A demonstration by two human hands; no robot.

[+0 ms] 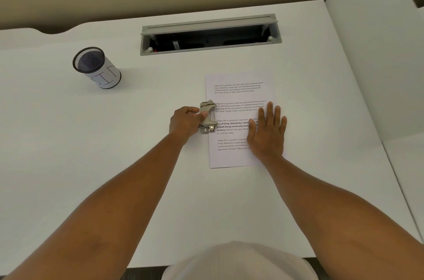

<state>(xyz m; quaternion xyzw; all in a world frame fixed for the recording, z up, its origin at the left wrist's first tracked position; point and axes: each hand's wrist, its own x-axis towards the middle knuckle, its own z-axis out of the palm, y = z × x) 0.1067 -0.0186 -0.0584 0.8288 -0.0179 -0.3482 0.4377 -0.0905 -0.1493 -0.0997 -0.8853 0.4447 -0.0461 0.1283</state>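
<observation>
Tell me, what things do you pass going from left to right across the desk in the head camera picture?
mesh cup → left hand → hole punch → right hand

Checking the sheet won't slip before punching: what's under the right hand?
The printed sheet, flat on the desk; the right hand presses it with straight fingers. The line ends and the sheet's lower right corner are covered by the hand.
</observation>
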